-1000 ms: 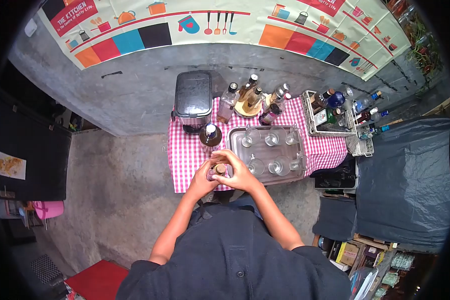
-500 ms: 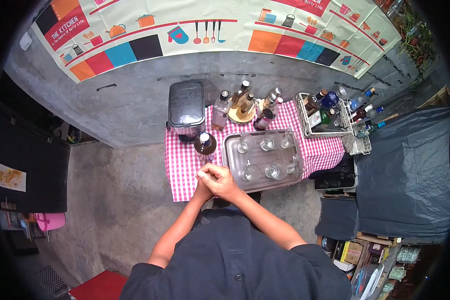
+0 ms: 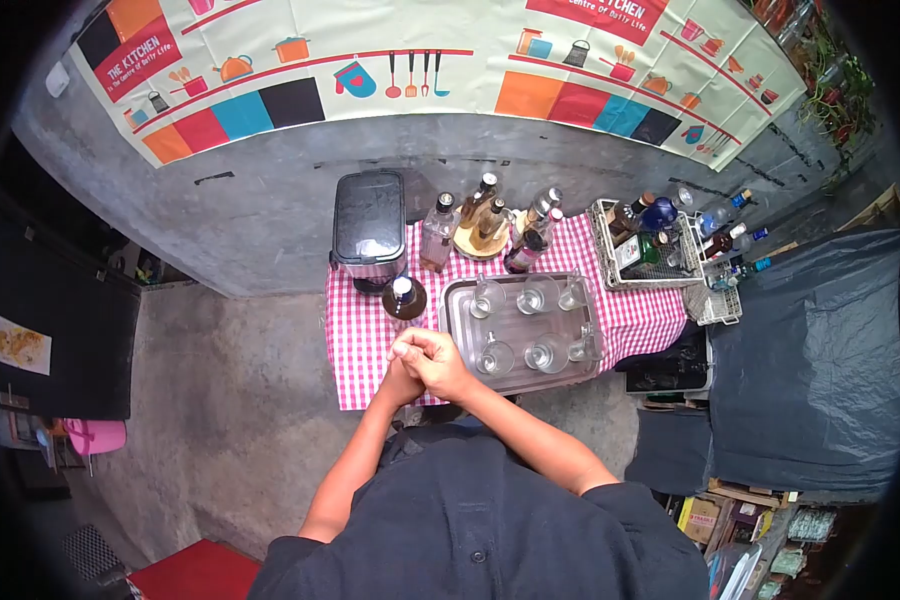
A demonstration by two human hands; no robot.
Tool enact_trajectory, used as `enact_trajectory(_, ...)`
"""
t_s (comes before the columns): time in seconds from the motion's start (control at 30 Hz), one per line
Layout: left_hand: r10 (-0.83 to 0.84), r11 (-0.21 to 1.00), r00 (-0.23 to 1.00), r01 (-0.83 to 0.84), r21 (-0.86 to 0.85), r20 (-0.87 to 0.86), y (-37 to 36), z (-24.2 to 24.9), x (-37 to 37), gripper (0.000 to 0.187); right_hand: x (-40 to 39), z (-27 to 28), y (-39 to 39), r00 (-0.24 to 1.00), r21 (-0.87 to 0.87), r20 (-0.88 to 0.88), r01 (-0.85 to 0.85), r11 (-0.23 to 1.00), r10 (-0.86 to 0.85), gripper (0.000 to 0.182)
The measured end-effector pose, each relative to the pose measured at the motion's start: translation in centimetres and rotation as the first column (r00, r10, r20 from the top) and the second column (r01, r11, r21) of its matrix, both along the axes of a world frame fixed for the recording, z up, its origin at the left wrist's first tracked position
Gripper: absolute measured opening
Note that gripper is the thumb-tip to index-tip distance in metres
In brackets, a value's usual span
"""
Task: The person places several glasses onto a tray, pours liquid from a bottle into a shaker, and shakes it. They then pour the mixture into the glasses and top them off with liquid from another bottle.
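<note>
My right hand (image 3: 438,366) is clasped over my left hand (image 3: 400,385) in front of my chest, at the near edge of the table. The right fingers are curled, and no object shows between the hands. The left fingers are mostly covered by the right hand. Just beyond the hands stands a dark brown bottle (image 3: 404,303) with a white cap. To their right lies a metal tray (image 3: 505,343) carrying several clear glass mugs, among them a front one (image 3: 494,357) and a back one (image 3: 486,298). Neither hand touches the tray's contents.
A pink checkered cloth (image 3: 355,345) covers the table. At the back are a black-lidded bin (image 3: 369,220), a clear bottle (image 3: 438,235), a round wooden board (image 3: 482,248) with bottles, and a dark bottle (image 3: 526,252). A crate (image 3: 650,275) of bottles stands at right.
My view has tilted slightly, so the table and its items sit a little lower and further left. My hands stay clasped in the same pose.
</note>
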State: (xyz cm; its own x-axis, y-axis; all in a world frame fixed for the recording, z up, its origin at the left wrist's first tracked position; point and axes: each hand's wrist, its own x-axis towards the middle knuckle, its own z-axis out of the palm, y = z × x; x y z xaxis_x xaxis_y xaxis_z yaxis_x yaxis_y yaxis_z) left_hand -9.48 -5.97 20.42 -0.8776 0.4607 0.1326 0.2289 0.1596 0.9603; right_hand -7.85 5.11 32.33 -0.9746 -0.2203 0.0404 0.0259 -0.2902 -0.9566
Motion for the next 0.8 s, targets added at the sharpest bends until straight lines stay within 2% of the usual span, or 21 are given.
enact_trajectory(0.03,0.002,1.000,1.000,-0.002,0.002,0.002,0.2,0.3,-0.1,0.020,0.0,-0.2,0.1,1.000,0.002,0.002,-0.002,1.000,0.002,0.024)
enact_trajectory(0.1,0.012,0.999,0.994,-0.008,0.034,-0.107,0.3,0.8,-0.1,0.022,-0.2,-0.3,0.1,0.998,-0.121,0.059,0.019,0.992,-0.012,0.025)
enact_trajectory(0.17,0.015,0.997,0.997,-0.009,0.074,-0.077,0.5,1.2,0.1,0.023,0.0,-0.4,-0.1,0.997,-0.149,0.065,0.052,0.988,-0.043,0.025)
enact_trajectory(0.23,0.079,0.993,0.997,-0.079,0.085,0.008,0.9,1.3,0.4,0.022,0.1,-0.6,0.3,0.995,-0.212,0.088,0.064,0.975,-0.046,0.025)
enact_trajectory(0.27,0.100,0.995,0.995,-0.100,0.017,-0.006,1.1,1.4,0.4,0.020,0.1,-0.5,0.5,0.995,-0.233,0.089,0.068,0.970,-0.048,0.025)
enact_trajectory(0.3,0.103,0.995,0.995,-0.103,0.018,-0.005,1.1,1.5,0.5,0.020,0.0,-0.6,0.6,0.995,-0.232,0.089,0.065,0.970,-0.045,0.025)
enact_trajectory(0.37,0.151,0.988,0.981,-0.154,-0.019,-0.119,1.2,2.3,0.7,0.015,-0.1,-0.8,0.7,0.994,-0.319,0.099,0.075,0.945,-0.045,0.024)
enact_trajectory(0.43,0.147,0.989,0.987,-0.145,0.040,-0.057,1.3,2.3,0.7,0.009,0.0,-0.7,0.9,0.992,-0.361,0.123,0.060,0.931,-0.016,0.024)
enact_trajectory(0.5,0.102,0.994,0.993,-0.103,-0.023,-0.051,1.1,1.4,0.6,0.013,0.2,-0.6,1.1,0.996,-0.292,0.084,0.043,0.956,-0.019,0.025)
enact_trajectory(0.57,0.110,0.994,0.994,-0.109,0.013,-0.026,1.4,0.3,1.0,0.016,0.3,-0.9,1.6,0.996,-0.247,0.087,-0.010,0.969,0.032,0.023)
enact_trajectory(0.63,0.114,0.992,0.993,-0.113,0.052,-0.005,1.6,-0.6,1.0,0.020,0.6,-0.3,1.3,0.999,0.032,-0.028,-0.029,0.999,0.030,0.020)
enact_trajectory(0.7,0.060,0.998,0.998,-0.059,0.029,-0.010,1.2,-1.4,0.8,0.022,0.6,1.1,1.3,0.995,0.084,-0.028,-0.088,0.993,0.091,0.018)
enact_trajectory(0.77,0.004,1.000,1.000,-0.004,0.009,-0.009,0.6,-2.1,0.7,0.023,0.4,1.3,1.3,0.973,0.240,-0.106,-0.175,0.955,0.205,0.016)
enact_trajectory(0.8,-0.025,1.000,1.000,0.025,0.001,-0.008,0.4,-2.5,0.6,0.024,0.3,1.4,1.3,0.974,0.232,-0.068,-0.193,0.953,0.214,0.015)
